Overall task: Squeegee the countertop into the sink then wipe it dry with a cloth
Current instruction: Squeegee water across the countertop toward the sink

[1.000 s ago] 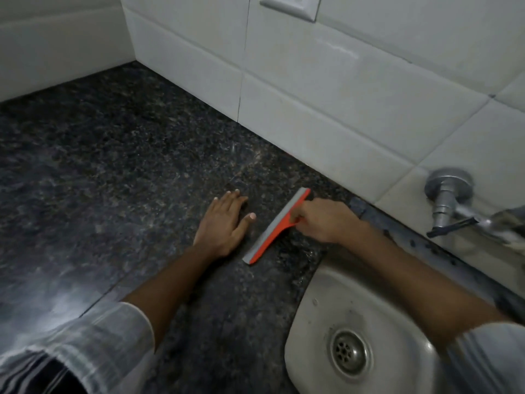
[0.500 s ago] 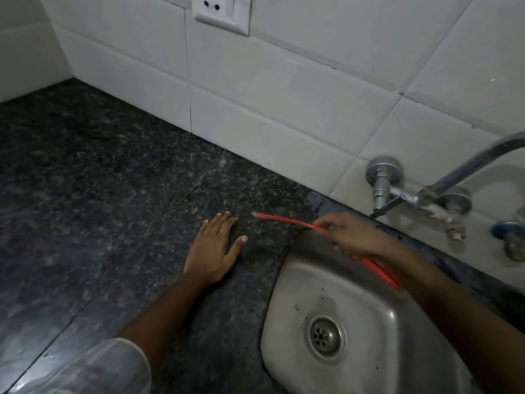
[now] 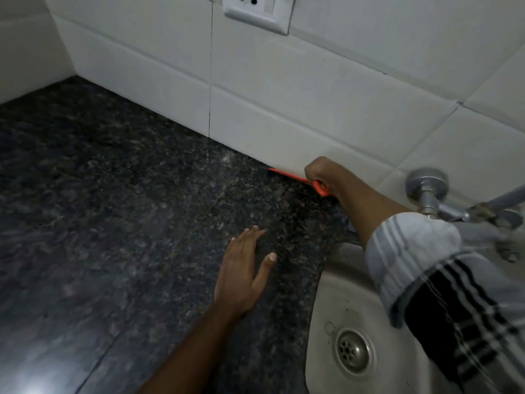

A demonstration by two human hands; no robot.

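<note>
My right hand [image 3: 321, 173] grips an orange squeegee [image 3: 287, 175] at the back of the dark speckled granite countertop [image 3: 113, 209]. The blade lies along the foot of the white tiled wall, left of the hand; the hand hides the squeegee's middle, and an orange end [image 3: 322, 189] shows beneath it. Flat on the counter, palm down with fingers apart, rests my left hand [image 3: 244, 268], just left of the steel sink [image 3: 329, 294]. The sink's drain [image 3: 353, 351] sits at the lower right. No cloth is in view.
A metal tap and valve [image 3: 426, 189] stick out of the wall above the sink on the right. A white wall socket [image 3: 257, 12] is mounted high on the tiles. The side wall meets the counter at the far left corner.
My right hand has carried the squeegee from over the sink's edge back up to the base of the tiled wall. The left hand stays flat on the counter.
</note>
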